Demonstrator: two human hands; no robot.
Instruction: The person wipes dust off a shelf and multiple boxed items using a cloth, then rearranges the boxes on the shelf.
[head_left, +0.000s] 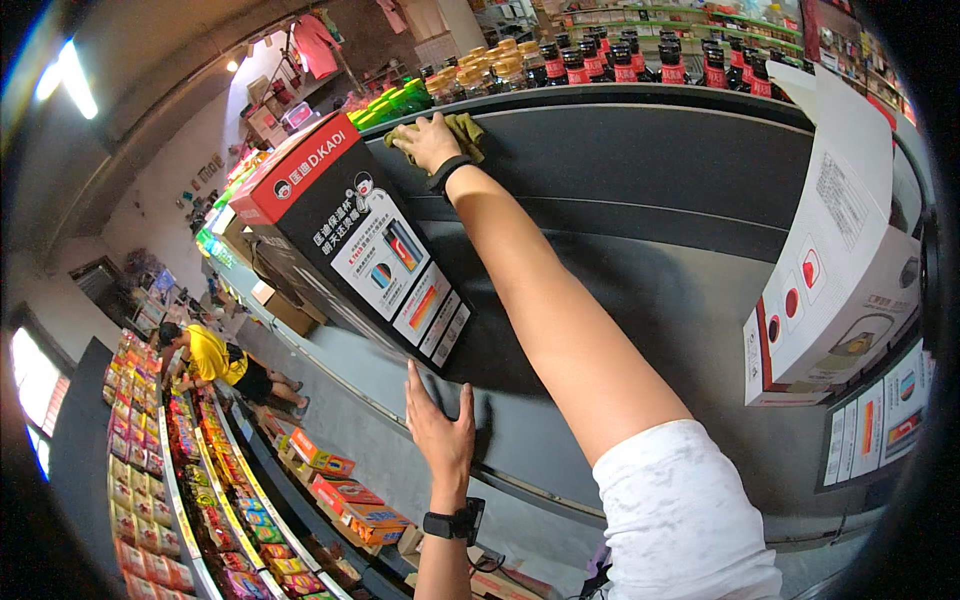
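Note:
My right hand (429, 144) presses an olive-green cloth (466, 135) against the top edge of the dark shelf back panel (637, 150). That arm reaches across the grey shelf board (667, 315). My left hand (441, 431) is lower down, by the shelf's front edge, with thumb and fingers apart and nothing in it. Its fingertips are at the bottom corner of a tall black and red carton (375, 247); whether they touch it I cannot tell. This D.KADI carton stands on the shelf, left of my right forearm, and bears printed pictures of a flask.
Behind the panel stand dark bottles with red labels (622, 64) and gold-lidded jars (480, 71). A white carton (817, 300) with a raised flap is at the right. Across the aisle, a person in yellow (214, 356) bends over snack shelves (217, 465); cartons (360, 510) line their base.

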